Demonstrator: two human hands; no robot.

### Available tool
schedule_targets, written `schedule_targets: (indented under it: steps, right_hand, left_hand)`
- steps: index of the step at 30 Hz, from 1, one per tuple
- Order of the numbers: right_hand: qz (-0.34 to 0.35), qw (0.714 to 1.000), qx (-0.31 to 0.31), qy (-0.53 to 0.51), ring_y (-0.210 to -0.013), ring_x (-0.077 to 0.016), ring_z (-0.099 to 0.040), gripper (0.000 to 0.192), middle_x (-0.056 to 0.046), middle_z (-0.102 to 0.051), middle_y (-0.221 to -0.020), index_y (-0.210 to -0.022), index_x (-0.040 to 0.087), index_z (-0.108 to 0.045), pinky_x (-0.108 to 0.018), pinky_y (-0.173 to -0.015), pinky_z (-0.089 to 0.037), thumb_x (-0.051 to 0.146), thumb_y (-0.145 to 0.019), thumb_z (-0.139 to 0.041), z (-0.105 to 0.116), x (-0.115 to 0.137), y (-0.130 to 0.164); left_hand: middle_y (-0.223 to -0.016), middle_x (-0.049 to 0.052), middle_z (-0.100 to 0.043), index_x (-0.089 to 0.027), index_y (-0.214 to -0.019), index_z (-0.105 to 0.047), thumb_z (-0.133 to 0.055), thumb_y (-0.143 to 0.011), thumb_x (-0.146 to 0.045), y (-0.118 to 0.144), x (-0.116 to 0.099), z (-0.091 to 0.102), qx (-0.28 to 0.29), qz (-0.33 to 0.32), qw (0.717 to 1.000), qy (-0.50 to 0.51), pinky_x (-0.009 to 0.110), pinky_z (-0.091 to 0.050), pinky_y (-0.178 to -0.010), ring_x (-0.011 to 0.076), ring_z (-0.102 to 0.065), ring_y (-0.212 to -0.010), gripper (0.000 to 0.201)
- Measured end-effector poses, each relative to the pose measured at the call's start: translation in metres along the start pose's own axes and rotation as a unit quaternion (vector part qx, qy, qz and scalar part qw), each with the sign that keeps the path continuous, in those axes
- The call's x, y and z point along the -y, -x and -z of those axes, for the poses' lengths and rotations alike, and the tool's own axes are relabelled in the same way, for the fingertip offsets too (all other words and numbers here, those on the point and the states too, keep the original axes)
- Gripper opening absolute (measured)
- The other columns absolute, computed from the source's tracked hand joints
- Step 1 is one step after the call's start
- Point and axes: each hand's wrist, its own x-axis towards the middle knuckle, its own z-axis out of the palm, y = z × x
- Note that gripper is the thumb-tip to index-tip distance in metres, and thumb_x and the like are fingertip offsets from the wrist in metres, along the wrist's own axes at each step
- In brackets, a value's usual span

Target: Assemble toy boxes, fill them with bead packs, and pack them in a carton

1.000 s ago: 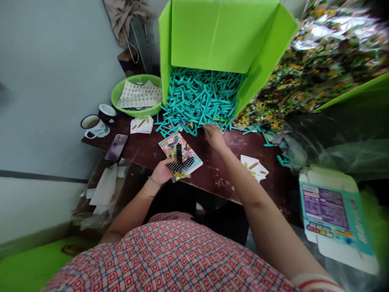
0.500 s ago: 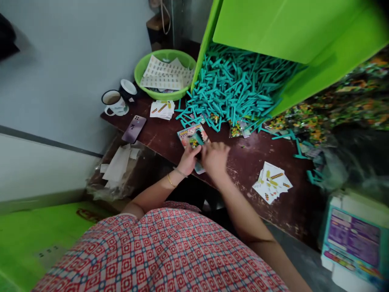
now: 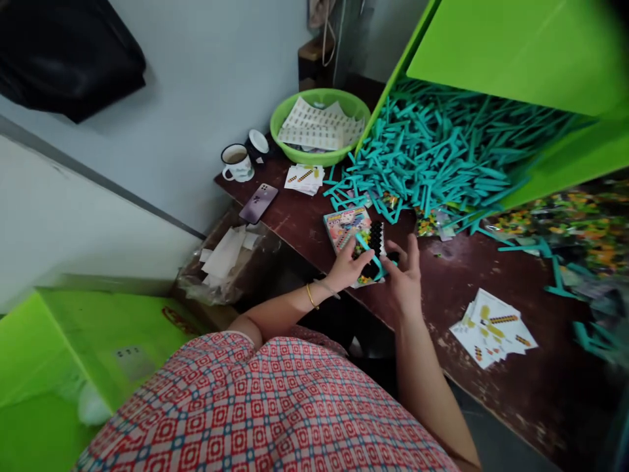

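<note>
My left hand (image 3: 346,266) grips a colourful printed card (image 3: 344,226) with black toy pieces (image 3: 376,237) on it, at the front edge of a dark wooden table (image 3: 442,275). My right hand (image 3: 403,275) meets it from the right and holds a teal plastic piece (image 3: 369,254) against the card. A big heap of teal plastic pieces (image 3: 442,157) spills out of a tipped green box (image 3: 521,52) just behind both hands.
A green basin with sticker sheets (image 3: 319,124), two mugs (image 3: 236,162), a phone (image 3: 258,202) and a small sheet stack (image 3: 304,178) sit at the table's left end. Another sheet stack (image 3: 494,328) lies right. Shiny packets (image 3: 560,213) pile behind. A green bin (image 3: 93,334) stands lower left.
My right hand left the teal heap and came back to the card with a teal piece. The camera turned left, so the scene shifted right.
</note>
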Motion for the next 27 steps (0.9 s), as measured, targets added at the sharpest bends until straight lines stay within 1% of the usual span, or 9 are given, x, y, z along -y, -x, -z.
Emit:
schedule_targets:
  steps: [2, 5, 11, 13, 15, 18, 20, 23, 27]
  right_hand:
    - [-0.003, 1.000, -0.010, 0.000, -0.126, -0.0247, -0.064, 0.092, -0.009, -0.064, -0.141, -0.160, 0.031, -0.043, -0.047, -0.109, -0.052, 0.046, -0.076, -0.079, -0.004, -0.012, -0.007]
    - [0.045, 0.995, -0.039, 0.084, -0.127, -0.0259, -0.064, 0.067, -0.013, -0.067, -0.137, -0.142, 0.021, -0.064, -0.047, -0.114, -0.048, 0.050, -0.082, -0.071, -0.011, -0.022, -0.020]
    - [0.105, 0.969, -0.099, 0.200, -0.104, -0.0251, -0.072, 0.041, -0.013, -0.079, -0.109, -0.104, 0.017, -0.079, -0.044, -0.102, -0.055, 0.051, -0.089, -0.061, 0.001, -0.023, -0.054]
    - [0.098, 0.963, -0.137, 0.211, -0.099, -0.0256, -0.073, 0.039, -0.013, -0.079, -0.104, -0.098, 0.016, -0.080, -0.044, -0.099, -0.056, 0.048, -0.085, -0.063, 0.024, -0.028, -0.062]
    - [0.075, 0.954, -0.185, 0.224, -0.096, -0.0270, -0.073, 0.039, -0.014, -0.080, -0.101, -0.095, 0.014, -0.080, -0.046, -0.098, -0.056, 0.047, -0.082, -0.063, 0.054, -0.038, -0.066]
    - [0.027, 0.946, -0.224, 0.233, -0.096, -0.0297, -0.073, 0.041, -0.015, -0.080, -0.099, -0.091, 0.014, -0.080, -0.049, -0.100, -0.056, 0.049, -0.075, -0.064, 0.093, -0.057, -0.065]
    - [0.010, 0.948, -0.227, 0.225, -0.097, -0.0311, -0.073, 0.044, -0.016, -0.080, -0.099, -0.090, 0.014, -0.080, -0.050, -0.101, -0.055, 0.052, -0.072, -0.065, 0.108, -0.069, -0.062]
    - [0.001, 0.950, -0.236, 0.203, -0.099, -0.0312, -0.074, 0.051, -0.015, -0.080, -0.100, -0.093, 0.015, -0.080, -0.051, -0.103, -0.055, 0.058, -0.069, -0.066, 0.117, -0.083, -0.057]
    - [-0.009, 0.953, -0.244, 0.180, -0.098, -0.0305, -0.074, 0.056, -0.015, -0.080, -0.103, -0.098, 0.014, -0.080, -0.051, -0.102, -0.056, 0.060, -0.068, -0.068, 0.119, -0.092, -0.056]
  left_hand:
    - [-0.136, 0.016, -0.067, -0.019, -0.128, -0.065, -0.078, -0.089, -0.036, -0.004, 0.000, 0.009, 0.028, 0.005, 1.000, -0.004, 0.046, -0.040, -0.120, 0.0322, -0.058, -0.134, 0.045]
    - [-0.149, 0.021, -0.057, -0.017, -0.143, -0.055, -0.076, -0.091, -0.034, -0.014, 0.008, 0.009, 0.049, 0.035, 0.998, -0.014, 0.049, -0.038, -0.122, 0.0344, -0.054, -0.140, 0.059]
    - [-0.137, 0.020, -0.066, -0.016, -0.131, -0.067, -0.082, -0.084, -0.029, -0.039, 0.011, 0.008, 0.053, 0.025, 0.997, -0.054, 0.050, -0.035, -0.123, 0.0363, -0.056, -0.138, 0.051]
    - [-0.135, 0.018, -0.068, -0.019, -0.128, -0.070, -0.083, -0.084, -0.028, -0.051, -0.004, 0.046, 0.051, 0.013, 0.996, -0.068, 0.048, -0.039, -0.119, 0.0351, -0.059, -0.133, 0.046]
    - [-0.146, 0.017, -0.061, -0.019, -0.126, -0.071, -0.084, -0.083, -0.026, -0.066, -0.022, 0.107, -0.051, -0.022, 0.980, -0.189, 0.048, -0.034, -0.123, 0.0372, -0.046, -0.147, 0.046]
    - [-0.164, 0.027, -0.038, -0.009, -0.146, -0.055, -0.086, -0.079, -0.021, -0.090, -0.042, 0.203, -0.212, 0.020, 0.881, -0.423, 0.059, -0.021, -0.126, 0.0466, -0.013, -0.160, 0.075]
    - [-0.161, 0.032, -0.038, -0.003, -0.147, -0.052, -0.084, -0.081, -0.020, -0.099, -0.049, 0.246, -0.229, 0.071, 0.842, -0.483, 0.062, -0.014, -0.127, 0.0489, -0.017, -0.158, 0.075]
    - [-0.155, 0.030, -0.046, -0.003, -0.139, -0.059, -0.084, -0.083, -0.026, -0.093, -0.056, 0.266, -0.235, 0.089, 0.858, -0.449, 0.057, -0.017, -0.128, 0.0460, -0.026, -0.155, 0.065]
    - [-0.135, 0.021, -0.067, -0.011, -0.128, -0.066, -0.056, -0.101, -0.057, -0.054, -0.066, 0.244, -0.211, 0.094, 0.946, -0.227, 0.046, -0.047, -0.113, 0.0338, -0.056, -0.137, 0.055]
